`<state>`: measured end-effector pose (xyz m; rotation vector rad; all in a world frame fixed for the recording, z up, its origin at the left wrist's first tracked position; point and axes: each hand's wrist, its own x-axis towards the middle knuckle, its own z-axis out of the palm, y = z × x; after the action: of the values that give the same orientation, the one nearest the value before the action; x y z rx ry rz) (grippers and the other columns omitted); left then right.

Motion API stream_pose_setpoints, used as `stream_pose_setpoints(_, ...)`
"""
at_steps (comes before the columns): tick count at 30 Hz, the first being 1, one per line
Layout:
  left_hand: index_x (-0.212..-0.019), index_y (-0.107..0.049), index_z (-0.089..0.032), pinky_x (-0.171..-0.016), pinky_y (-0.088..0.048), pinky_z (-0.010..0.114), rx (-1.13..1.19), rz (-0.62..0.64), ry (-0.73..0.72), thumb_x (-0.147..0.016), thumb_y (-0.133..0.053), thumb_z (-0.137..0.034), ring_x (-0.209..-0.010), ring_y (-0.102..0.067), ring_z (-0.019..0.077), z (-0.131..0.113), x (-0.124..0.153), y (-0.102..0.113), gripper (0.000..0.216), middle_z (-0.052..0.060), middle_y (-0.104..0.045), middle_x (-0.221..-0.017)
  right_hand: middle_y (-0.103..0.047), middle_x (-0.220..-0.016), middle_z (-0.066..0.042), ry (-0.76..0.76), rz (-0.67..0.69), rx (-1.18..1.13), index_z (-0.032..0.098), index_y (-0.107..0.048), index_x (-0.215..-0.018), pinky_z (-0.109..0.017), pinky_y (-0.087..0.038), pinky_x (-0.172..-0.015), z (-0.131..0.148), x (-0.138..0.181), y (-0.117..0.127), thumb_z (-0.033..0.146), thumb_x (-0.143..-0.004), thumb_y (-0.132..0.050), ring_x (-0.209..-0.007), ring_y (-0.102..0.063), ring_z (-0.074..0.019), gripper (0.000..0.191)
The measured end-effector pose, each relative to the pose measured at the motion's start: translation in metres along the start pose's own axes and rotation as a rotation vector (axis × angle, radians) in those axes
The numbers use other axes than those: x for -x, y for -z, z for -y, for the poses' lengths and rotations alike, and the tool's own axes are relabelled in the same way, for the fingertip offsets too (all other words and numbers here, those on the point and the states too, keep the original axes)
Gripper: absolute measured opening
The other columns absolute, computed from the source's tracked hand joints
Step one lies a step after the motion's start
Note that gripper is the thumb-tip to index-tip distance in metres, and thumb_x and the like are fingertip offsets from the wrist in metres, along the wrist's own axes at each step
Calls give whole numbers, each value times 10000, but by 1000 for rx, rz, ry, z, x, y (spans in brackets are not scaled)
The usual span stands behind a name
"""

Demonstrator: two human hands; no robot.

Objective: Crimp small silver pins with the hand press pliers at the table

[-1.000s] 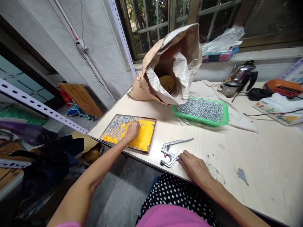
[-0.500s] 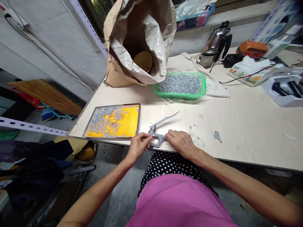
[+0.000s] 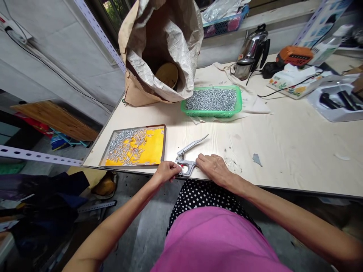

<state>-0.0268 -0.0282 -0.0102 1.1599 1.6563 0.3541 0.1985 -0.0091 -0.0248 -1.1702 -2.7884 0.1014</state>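
Note:
Grey snap-fastener pliers point(image 3: 189, 166) lie at the table's front edge, one long handle raised at a slant and a spring near the pivot. My right hand point(image 3: 212, 166) is closed around the lower handle's right end, pressing it to the table. At the pliers' left end, by a small red part point(image 3: 182, 165), my left hand point(image 3: 167, 171) pinches with thumb and fingertips. What it holds, if anything, is too small to make out. Left of the pliers sits a shallow tray point(image 3: 165, 145) with a yellow base and many small silvery metal pins.
A green basket point(image 3: 239, 102) heaped with similar metal pieces stands behind the pliers. Beside it is a large open paper sack point(image 3: 136, 90) with a round container inside. A metal kettle point(image 3: 258, 45), an orange battery pack point(image 3: 295, 55) and a white tray point(image 3: 331, 113) stand farther right.
My left fingertips have dropped slightly at the pliers' left end, showing more of the red part. My right hand keeps its grip. The whole view has shifted a little.

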Motion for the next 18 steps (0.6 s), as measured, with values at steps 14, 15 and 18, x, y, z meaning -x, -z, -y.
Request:
stream_pose_setpoints(14, -567, -577, -148, -383, -297, 183, -52, 161, 125, -636, -770, -426, -363, -407, 54, -21, -6, 11, 345, -64, -497, -443, -320, -1522, -227, -19, 64, -158, 167, -384, -1453, -550, -346, -1010, -41, -12, 14, 631, -719, -722, -1359, -303, -417, 932)
stream_pose_setpoints(15, -570, -580, -148, -382, -293, 183, -53, 159, 134, -633, -773, -423, -363, -407, 53, -23, -5, 11, 343, -63, -500, -446, -273, -1545, -238, -14, 102, -150, 158, -341, -1482, -587, -314, -1034, -47, -15, 12, 680, -672, -729, -1395, -234, -443, 1039)
stream_pose_setpoints(18, -563, -570, -150, -380, -282, 181, -63, 153, 157, -626, -779, -431, -359, -403, 52, -24, -5, 11, 355, -63, -496, -439, -308, -1530, -231, 10, 190, -151, 160, -314, -1500, -627, -265, -1061, -61, -24, 7, 731, -601, -734, -1412, -195, -456, 1145)
